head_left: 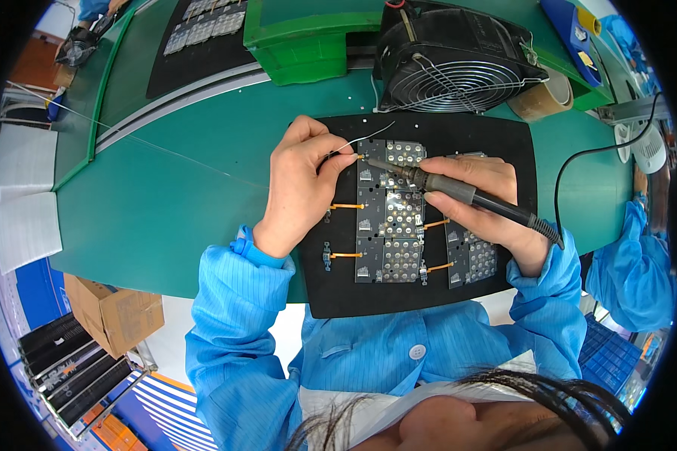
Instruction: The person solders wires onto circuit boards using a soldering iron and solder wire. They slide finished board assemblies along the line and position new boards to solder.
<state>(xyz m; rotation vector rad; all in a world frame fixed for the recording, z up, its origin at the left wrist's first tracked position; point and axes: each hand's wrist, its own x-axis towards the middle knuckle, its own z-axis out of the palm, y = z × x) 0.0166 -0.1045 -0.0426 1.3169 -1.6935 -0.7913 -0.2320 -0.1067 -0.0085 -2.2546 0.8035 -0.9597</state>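
My left hand (297, 180) is closed in a pinch on a thin solder wire (372, 134), whose free end curves up past the fingertips. Its fingers are at the upper left corner of a grey circuit board panel (372, 197). My right hand (493, 188) grips a black soldering iron (459, 188), with the tip over that same corner, close to the left fingertips. Orange flex strips (346, 255) stick out from the panel's left side, ending in small connectors (326, 257). A second panel (483, 259) lies to the right, partly under my right hand. Whether the tip touches the board cannot be told.
Both panels lie on a black mat (331, 297) on a green table (165, 225). Behind it stand a black fan (459, 75) with a wire guard, a green bin (301, 52) and a tape roll (543, 96). The iron's cord (560, 177) loops at right. A co-worker's blue sleeve (628, 270) shows there.
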